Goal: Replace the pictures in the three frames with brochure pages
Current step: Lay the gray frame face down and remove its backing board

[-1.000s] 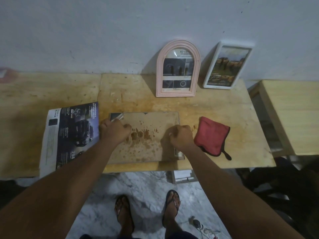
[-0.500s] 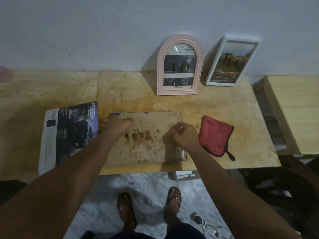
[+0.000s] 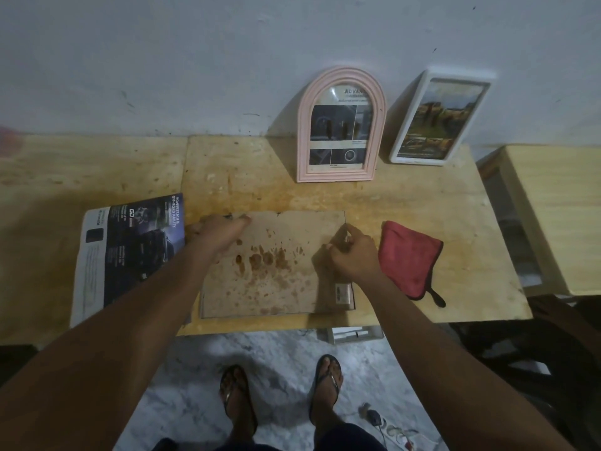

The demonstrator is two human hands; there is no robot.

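Note:
A large frame (image 3: 276,281) lies face down at the table's front edge, its stained brown backing board up. My left hand (image 3: 218,232) rests on its far left corner with fingers bent over the edge. My right hand (image 3: 349,255) pinches a small metal tab at the frame's right edge. A car brochure (image 3: 130,252) lies flat to the left of the frame. Against the wall stand a pink arched frame (image 3: 341,125) and a white rectangular frame (image 3: 439,118), both holding printed pages.
A folded red cloth (image 3: 409,258) lies right of the large frame. The wooden table (image 3: 455,219) meets a second table (image 3: 553,206) on the right. Below the front edge are a marble floor, my sandalled feet and a white box (image 3: 354,333).
My right hand has shifted up along the frame's right edge and now pinches a tab there. My left hand has moved slightly toward the far left corner.

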